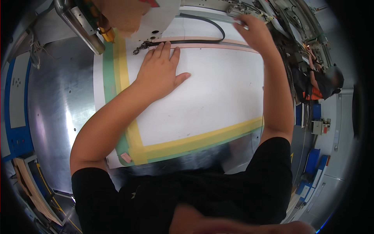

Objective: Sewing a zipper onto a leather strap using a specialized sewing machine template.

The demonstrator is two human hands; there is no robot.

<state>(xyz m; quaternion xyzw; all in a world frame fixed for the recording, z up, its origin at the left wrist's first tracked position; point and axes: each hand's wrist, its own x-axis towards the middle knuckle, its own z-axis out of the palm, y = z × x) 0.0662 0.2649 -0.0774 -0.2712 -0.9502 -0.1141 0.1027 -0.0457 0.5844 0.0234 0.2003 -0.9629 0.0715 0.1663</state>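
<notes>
My left hand (160, 68) lies flat on a white work sheet (210, 89), fingers stretched out and thumb spread. Its fingertips reach the near side of a black strap (187, 41), close to the metal clasp (136, 50) at the strap's left end. From there the strap runs right along a pink band (230, 46), then curves back on itself toward the far side. My right hand (255, 34) is raised at the far right, beside a grey strip (214, 16). Its thumb and forefinger are bent together in a pinch; what lies between them, if anything, is too small to make out.
Yellow tape (210, 134) and green tape border the sheet. Bare metal tabletop (62, 85) extends to its left. A metal tube (87, 33) and machine parts overhang the far left. Machinery (288, 23) lines the right side, where another person (317, 84) is farther off.
</notes>
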